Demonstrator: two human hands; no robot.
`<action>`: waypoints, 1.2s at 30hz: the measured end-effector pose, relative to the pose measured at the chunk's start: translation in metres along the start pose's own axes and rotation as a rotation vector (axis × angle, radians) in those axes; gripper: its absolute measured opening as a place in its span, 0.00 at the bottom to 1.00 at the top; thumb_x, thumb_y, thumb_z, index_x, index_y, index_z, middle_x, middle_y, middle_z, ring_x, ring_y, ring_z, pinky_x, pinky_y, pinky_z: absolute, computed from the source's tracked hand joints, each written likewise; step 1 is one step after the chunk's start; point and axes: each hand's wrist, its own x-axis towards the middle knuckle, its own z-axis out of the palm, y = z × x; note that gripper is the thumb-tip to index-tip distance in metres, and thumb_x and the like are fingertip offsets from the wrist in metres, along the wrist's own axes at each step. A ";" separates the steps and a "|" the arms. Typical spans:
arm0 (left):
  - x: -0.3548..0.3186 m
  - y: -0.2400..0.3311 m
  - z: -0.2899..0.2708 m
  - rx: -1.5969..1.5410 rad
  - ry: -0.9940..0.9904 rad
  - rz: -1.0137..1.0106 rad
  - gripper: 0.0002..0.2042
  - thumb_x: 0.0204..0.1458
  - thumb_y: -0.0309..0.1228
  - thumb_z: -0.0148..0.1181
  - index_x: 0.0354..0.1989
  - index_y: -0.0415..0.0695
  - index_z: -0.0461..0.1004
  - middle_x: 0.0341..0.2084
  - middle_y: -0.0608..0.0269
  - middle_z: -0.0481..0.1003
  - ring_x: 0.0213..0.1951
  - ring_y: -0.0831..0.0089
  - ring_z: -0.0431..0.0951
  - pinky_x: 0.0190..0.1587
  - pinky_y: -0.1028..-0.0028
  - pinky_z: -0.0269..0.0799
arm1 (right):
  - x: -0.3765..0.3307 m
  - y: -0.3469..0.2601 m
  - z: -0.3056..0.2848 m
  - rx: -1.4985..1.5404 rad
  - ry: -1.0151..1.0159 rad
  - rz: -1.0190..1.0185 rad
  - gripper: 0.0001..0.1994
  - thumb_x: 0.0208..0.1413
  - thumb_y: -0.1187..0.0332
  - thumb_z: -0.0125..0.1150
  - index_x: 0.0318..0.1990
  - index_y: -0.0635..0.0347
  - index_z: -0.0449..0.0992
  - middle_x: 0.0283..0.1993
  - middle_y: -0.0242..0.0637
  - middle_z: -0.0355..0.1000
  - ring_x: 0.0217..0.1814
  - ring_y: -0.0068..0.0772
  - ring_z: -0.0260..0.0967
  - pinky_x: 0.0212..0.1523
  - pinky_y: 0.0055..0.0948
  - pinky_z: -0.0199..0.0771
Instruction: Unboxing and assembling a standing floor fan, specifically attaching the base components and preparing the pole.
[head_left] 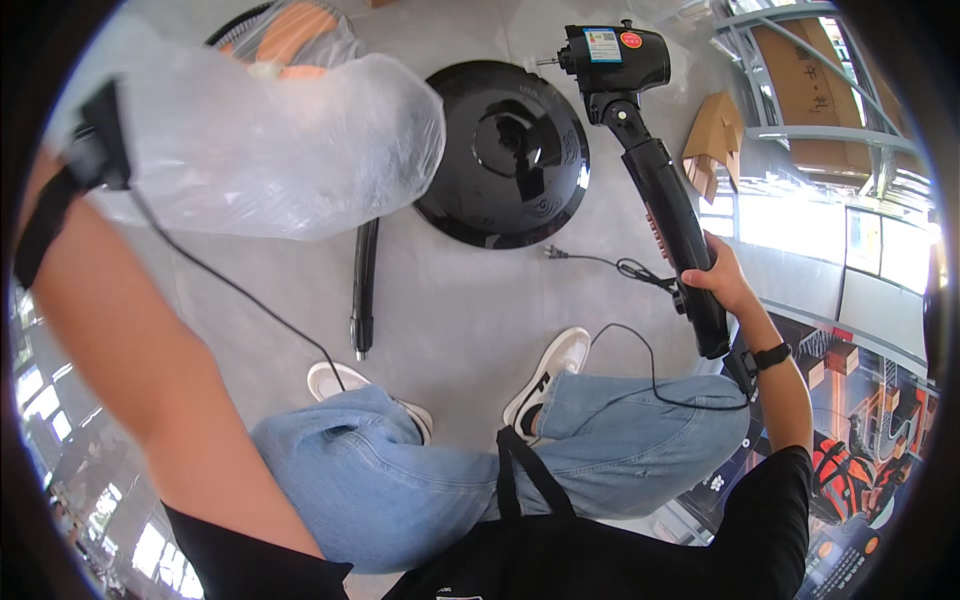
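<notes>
My right hand (722, 280) grips the black upper column of a stand fan (668, 205), whose motor head (615, 58) points away at the top. Its cord and plug (556, 253) trail across the grey floor. My left hand is raised at the upper left, hidden inside or behind a clear plastic bag (285, 150) that it lifts; only the forearm (120, 330) with a black wrist strap shows. A round black fan base (505, 150) lies on the floor ahead. A black pole (364, 285) lies left of it.
An orange fan blade and grille (290, 30) lie behind the bag. Folded cardboard (715, 140) sits right of the motor head, metal shelving with boxes (810, 90) further right. My legs in jeans and white shoes (545, 375) are below.
</notes>
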 end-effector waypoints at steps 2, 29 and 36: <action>0.011 0.008 -0.018 0.012 0.021 0.048 0.31 0.60 0.47 0.54 0.63 0.32 0.67 0.61 0.41 0.70 0.63 0.53 0.70 0.67 0.65 0.63 | -0.008 -0.021 0.003 0.017 -0.013 0.029 0.40 0.39 0.52 0.77 0.58 0.69 0.71 0.46 0.38 0.76 0.46 0.28 0.73 0.51 0.30 0.74; 0.117 0.246 -0.073 -2.657 -0.137 0.470 0.50 0.55 0.73 0.42 0.69 0.36 0.59 0.60 0.39 0.69 0.60 0.45 0.72 0.62 0.48 0.69 | -0.030 -0.214 0.057 0.746 -0.375 -0.569 0.56 0.35 0.45 0.76 0.68 0.75 0.60 0.66 0.48 0.66 0.61 0.40 0.72 0.59 0.42 0.76; 0.122 0.225 -0.046 -2.860 -0.404 0.700 0.44 0.56 0.66 0.52 0.67 0.36 0.60 0.56 0.38 0.72 0.55 0.43 0.76 0.60 0.47 0.72 | -0.013 -0.210 0.057 0.656 -0.419 -0.520 0.54 0.35 0.48 0.77 0.68 0.75 0.60 0.63 0.48 0.68 0.59 0.39 0.73 0.56 0.39 0.77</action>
